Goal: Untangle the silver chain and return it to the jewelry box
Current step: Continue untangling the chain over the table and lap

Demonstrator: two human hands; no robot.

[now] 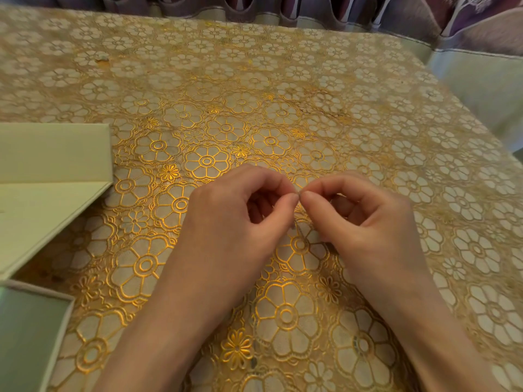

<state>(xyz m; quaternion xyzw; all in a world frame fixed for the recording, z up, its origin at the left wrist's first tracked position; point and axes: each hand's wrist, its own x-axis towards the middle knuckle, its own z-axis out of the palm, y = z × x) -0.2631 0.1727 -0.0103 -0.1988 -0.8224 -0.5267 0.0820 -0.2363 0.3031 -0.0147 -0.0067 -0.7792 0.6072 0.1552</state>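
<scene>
Worktop [283, 80]: fills the view, carrying everything else.
Left hand [240, 219]: over the near middle of the worktop, left of centre.
Right hand [365, 219]: just beside the left hand, on its right; fingertips of the two meet between them.
Chain [297, 220]: a thin strand between the two hands, hanging from the meeting fingertips toward the worktop.
Jewelry box [48, 176]: on the worktop at the left edge, well left of the hands.
Curtain [311, 9]: behind the worktop's far edge.
</scene>
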